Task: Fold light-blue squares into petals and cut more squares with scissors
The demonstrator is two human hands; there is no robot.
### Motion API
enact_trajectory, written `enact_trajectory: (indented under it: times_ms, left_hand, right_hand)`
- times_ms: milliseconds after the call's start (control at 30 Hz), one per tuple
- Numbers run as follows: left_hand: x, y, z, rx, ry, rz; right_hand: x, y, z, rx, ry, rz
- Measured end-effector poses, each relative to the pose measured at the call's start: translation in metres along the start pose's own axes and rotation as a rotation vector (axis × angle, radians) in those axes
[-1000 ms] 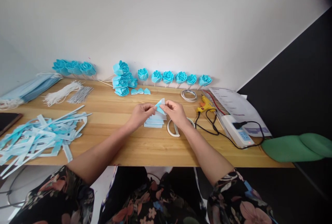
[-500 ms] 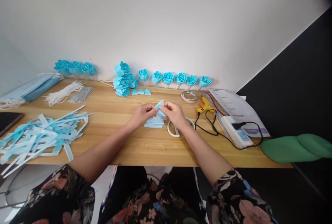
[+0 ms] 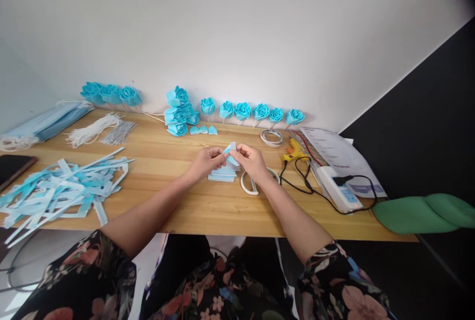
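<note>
Worker (image 3: 218, 293) at a wooden tabletop (image 3: 178, 154) holds a small blue piece (image 3: 230, 150) raised between two bare hands, just in front of the body. The left hand (image 3: 205, 163) pinches one side between thumb and finger; the right hand (image 3: 251, 161) grips the other, with a pale corner pointing up between them. Below the hands lies a stack of flat pale-blue pieces (image 3: 222, 175), while white handles (image 3: 253, 192), apparently those of scissors, sit beneath the right wrist.

The step in hand appears to be folding a single piece; whether its crease is fully set cannot be told from here. The next move seems to call for a firm pinch from one hand while the other lines up the layers and presses the edge, since thin material like this would probably spring open if let go.

Beyond the hands, three small folded pieces (image 3: 203, 130) lie in a row near a cluster of blue flowers (image 3: 178, 112). A yellow glue gun (image 3: 296, 151) rests to the right, near a roll of tape (image 3: 272, 143); to the left, cut strips (image 3: 83, 186) spread in a loose tangle.
</note>
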State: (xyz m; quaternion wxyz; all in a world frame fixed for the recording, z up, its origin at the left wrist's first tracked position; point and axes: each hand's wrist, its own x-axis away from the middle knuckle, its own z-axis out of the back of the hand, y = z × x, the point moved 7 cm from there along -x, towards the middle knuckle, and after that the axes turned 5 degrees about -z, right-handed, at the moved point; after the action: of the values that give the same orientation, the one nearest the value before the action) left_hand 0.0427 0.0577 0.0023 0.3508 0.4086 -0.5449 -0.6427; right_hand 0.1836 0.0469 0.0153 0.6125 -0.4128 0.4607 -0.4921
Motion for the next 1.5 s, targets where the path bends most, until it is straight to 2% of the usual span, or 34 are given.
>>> enact_trajectory:
  times_ms: [133,300,433,800,1167,1500]
  left_hand:
    - [0.000,0.004,0.003,0.129,0.016,0.040]
    - [0.000,0.005,0.007,0.236,0.052,0.077]
    - [0.000,0.004,0.007,0.249,0.058,0.090]
    - [0.004,0.014,0.007,0.159,0.068,0.035]
    - [0.000,0.010,0.006,0.050,0.072,0.021]
    - [0.000,0.011,0.006,0.006,0.067,0.008]
  right_hand:
    - [0.002,-0.015,0.011,0.007,0.045,0.112]
    - [0.007,-0.039,0.012,0.187,0.001,0.345]
    - [0.007,-0.038,0.008,0.271,-0.021,0.379]
    - [0.003,-0.030,0.006,0.217,-0.044,0.316]
    - [0.000,-0.009,0.002,0.150,-0.053,0.091]
    - [-0.002,0.002,0.001,0.022,-0.053,0.009]
